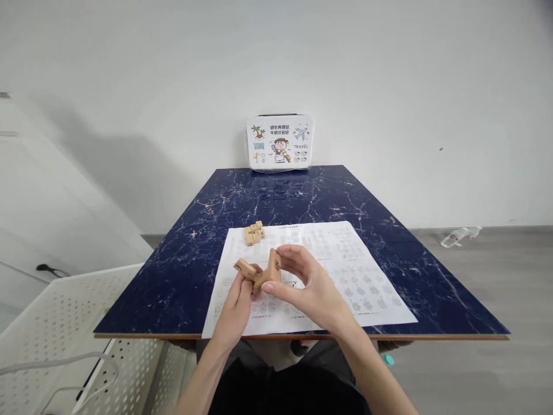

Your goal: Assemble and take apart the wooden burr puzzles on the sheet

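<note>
Both hands are together above a printed paper sheet (371, 294) near the table's front edge. My left hand (237, 301) is closed around a light wooden puzzle piece (245, 268) that has a dark mark on its end. Between thumb and fingers, my right hand (309, 285) grips another notched wooden puzzle piece (272, 270), tilted upward. The two pieces touch or overlap; whether they interlock I cannot tell. Beyond the hands, a small cluster of wooden puzzle pieces (254, 233) with dark markings sits at the paper's upper left edge.
The dark blue marbled table (181, 276) reaches back to the wall. A white cartoon-printed case (280, 143) stands upright at its far end. White perforated panels (129, 369) with a cable stand at the left. A clear plastic item (460, 236) lies on the floor at the right.
</note>
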A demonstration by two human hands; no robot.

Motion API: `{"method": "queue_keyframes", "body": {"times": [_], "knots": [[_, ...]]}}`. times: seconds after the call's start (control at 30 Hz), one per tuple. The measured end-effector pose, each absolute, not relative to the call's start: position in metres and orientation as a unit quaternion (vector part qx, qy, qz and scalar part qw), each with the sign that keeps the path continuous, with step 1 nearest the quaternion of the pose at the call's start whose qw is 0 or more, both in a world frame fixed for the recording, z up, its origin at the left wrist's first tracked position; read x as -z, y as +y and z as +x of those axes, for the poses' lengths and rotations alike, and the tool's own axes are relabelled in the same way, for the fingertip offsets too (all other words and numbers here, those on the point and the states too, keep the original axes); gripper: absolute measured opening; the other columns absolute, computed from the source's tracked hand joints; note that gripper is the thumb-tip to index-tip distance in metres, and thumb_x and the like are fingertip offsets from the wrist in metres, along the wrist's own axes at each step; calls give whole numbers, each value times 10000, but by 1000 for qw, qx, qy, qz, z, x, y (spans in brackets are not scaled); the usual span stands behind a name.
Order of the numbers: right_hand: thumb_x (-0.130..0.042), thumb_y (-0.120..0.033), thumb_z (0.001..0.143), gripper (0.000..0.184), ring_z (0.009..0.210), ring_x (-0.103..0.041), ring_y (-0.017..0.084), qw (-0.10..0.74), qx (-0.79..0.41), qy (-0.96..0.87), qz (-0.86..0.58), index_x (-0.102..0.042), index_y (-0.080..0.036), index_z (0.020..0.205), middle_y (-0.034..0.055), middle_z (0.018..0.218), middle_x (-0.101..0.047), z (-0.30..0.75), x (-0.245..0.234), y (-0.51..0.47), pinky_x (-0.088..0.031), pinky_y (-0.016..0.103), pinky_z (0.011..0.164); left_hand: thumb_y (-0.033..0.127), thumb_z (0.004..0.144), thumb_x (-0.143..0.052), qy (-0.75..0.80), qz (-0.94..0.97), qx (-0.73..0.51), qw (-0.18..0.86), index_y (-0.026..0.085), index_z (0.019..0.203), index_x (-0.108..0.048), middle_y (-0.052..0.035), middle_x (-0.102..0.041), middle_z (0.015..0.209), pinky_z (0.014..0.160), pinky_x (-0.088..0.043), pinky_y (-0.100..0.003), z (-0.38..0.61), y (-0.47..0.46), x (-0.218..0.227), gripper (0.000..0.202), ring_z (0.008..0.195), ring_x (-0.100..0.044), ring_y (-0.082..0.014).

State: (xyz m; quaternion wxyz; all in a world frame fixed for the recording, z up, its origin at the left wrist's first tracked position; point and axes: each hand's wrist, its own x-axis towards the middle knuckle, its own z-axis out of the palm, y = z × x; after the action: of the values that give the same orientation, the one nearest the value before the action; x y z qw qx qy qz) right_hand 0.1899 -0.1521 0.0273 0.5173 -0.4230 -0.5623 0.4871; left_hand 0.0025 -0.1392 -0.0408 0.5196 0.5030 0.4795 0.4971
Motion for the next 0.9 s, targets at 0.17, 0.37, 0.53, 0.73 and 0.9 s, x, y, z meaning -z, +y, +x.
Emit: {"method": "queue_keyframes", "body": {"times": [0.17,0.37,0.53,0.73,0.9], "knots": [[-906,-479,744,687,1322,-640,311,502,-467,-579,-441,-575,-273,1309,106,1397,-661,193,-31,-157,-541,507,1123,558,1034,-471,521,536,-475,464,230,1253,-657,-88,-726,1204,1007,-537,-376,1,-142,39,436,1159,-674,-269],[-930,-451,705,733,1317,-632,307,487,-482,-572,-451,-563,-274,1314,96,1372,-663,182,-23,-162,-534,492,1123,604,1001,-534,523,548,-450,473,263,1334,-608,-81,-647,1433,1142,-464,-411,4,-148,26,482,1344,-604,-305],[-933,-419,707,722,1329,-621,305,516,-487,-557,-431,-552,-298,1309,74,1372,-662,174,-16,-164,-519,492,1139,616,1017,-514,504,530,-440,522,303,1403,-507,-66,-578,1509,1146,-456,-416,3,-151,22,497,1282,-651,-279],[-924,-404,726,654,1281,-656,298,507,-516,-547,-423,-561,-297,1259,69,1349,-684,183,-17,-165,-544,493,1104,597,1022,-497,500,588,-414,483,250,1312,-539,-110,-604,1448,1170,-418,-444,9,-152,11,455,1378,-560,-319],[-930,-391,720,654,1212,-694,292,488,-534,-540,-429,-570,-296,1258,56,1271,-729,180,-17,-167,-584,477,1037,525,1022,-538,468,599,-420,496,274,1385,-437,-115,-583,1446,1123,-458,-463,13,-154,13,453,1266,-628,-298]]}}
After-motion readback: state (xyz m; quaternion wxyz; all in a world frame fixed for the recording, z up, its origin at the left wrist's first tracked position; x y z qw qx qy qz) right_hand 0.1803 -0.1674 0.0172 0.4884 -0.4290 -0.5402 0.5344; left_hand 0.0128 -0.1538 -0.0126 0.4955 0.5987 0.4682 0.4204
